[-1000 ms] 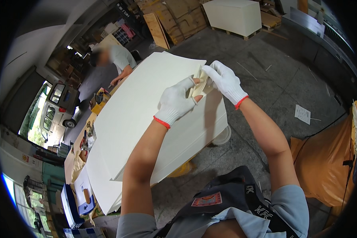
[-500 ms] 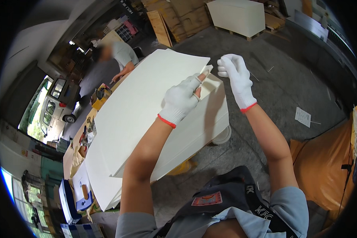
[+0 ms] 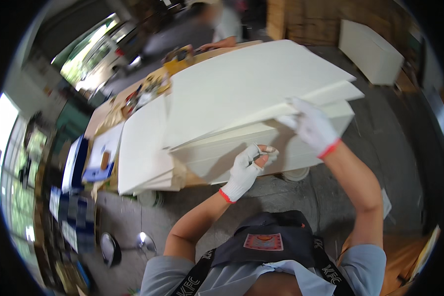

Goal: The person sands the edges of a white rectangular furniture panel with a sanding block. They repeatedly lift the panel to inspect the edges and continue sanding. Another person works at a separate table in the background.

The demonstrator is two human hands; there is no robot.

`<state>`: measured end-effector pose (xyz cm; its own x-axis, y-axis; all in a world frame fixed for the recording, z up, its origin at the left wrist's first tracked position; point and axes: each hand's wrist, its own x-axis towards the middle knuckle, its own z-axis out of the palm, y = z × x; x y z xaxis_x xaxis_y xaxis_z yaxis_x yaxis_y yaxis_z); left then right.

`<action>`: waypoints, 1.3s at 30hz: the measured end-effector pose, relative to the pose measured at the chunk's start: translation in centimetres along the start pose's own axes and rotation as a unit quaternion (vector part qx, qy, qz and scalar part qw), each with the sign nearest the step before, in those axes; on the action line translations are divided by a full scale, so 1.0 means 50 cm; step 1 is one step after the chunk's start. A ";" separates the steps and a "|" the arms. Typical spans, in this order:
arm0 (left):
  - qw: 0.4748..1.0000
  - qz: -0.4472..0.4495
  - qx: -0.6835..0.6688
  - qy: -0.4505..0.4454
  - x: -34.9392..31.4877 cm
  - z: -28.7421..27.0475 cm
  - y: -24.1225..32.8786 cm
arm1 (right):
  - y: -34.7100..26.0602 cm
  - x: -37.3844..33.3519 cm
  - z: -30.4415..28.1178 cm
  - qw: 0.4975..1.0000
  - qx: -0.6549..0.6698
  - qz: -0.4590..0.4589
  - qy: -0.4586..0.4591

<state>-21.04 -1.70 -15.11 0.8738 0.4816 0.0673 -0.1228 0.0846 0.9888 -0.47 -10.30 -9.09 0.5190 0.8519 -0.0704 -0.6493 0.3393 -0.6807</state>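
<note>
A tall stack of large white sheets [image 3: 246, 84], paper or thin board, lies on the table before me, its top layers fanned at the right. Blurred by motion, my right hand [image 3: 314, 127] in a white glove is at the front edge of the upper sheets. Its fingers lie over the edge with the thumb side below, closed on it; how many sheets are held is hidden. Lower and to the left, my left hand [image 3: 245, 170] is off the stack's front side. Its glove leaves thumb and forefinger tips bare; the fingers curve but stand apart, with nothing between them.
A smaller pile of white sheets [image 3: 142, 148] lies left of the stack. Beyond are tools and a yellow box [image 3: 178, 63]. A person [image 3: 227, 27] leans at the table's far side. A white block-shaped stack [image 3: 370, 54] stands back right. A stool [image 3: 110, 249] is at lower left.
My view has turned, so the stack now lies more across it. My left hand has left the stack's right corner and come down toward me. My right hand has moved onto the sheets' front edge.
</note>
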 end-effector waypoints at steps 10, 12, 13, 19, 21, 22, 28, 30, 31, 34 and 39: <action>0.915 -0.180 -0.327 0.155 -0.130 -0.165 0.085 | -0.164 -0.263 -0.163 0.957 -0.233 -0.063 0.158; 0.958 -0.147 -0.191 0.154 -0.127 -0.149 0.085 | -0.192 -0.273 -0.161 0.958 -0.264 -0.033 0.112; 0.978 -0.118 -0.114 0.131 -0.135 -0.134 0.112 | -0.203 -0.268 -0.173 0.956 -0.279 -0.017 0.086; 0.973 -0.050 -0.005 0.226 -0.223 -0.170 0.174 | -0.194 -0.192 -0.172 0.965 -0.225 -0.125 0.039; 0.949 -0.005 -0.019 0.316 -0.272 -0.211 0.165 | -0.163 -0.134 -0.105 0.964 -0.220 -0.148 0.036; 0.944 0.047 -0.048 0.324 -0.299 -0.247 0.153 | -0.147 -0.096 -0.060 0.961 -0.232 -0.148 0.014; 0.870 0.248 -0.164 0.393 -0.390 -0.388 0.160 | 0.093 -0.008 0.276 0.790 -0.496 -0.270 -0.240; 0.853 0.284 -0.129 0.417 -0.390 -0.421 0.172 | 0.234 -0.037 0.367 0.537 -0.666 -0.396 -0.333; 0.845 0.305 -0.140 0.416 -0.381 -0.449 0.170 | 0.321 -0.039 0.390 0.688 -0.575 -0.261 -0.359; 0.829 0.332 -0.162 0.419 -0.351 -0.547 0.126 | 0.547 -0.030 0.442 0.947 -0.209 -0.017 -0.241; 0.774 0.221 -0.257 0.535 -0.343 -0.694 -0.046 | 0.659 0.062 0.446 0.925 -0.329 0.160 -0.103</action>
<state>-52.08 20.12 -23.14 -0.1632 0.9859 -0.0360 -0.7092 -0.0919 0.6990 -32.63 12.41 -15.48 0.1973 0.9478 -0.2505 -0.2368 -0.2019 -0.9503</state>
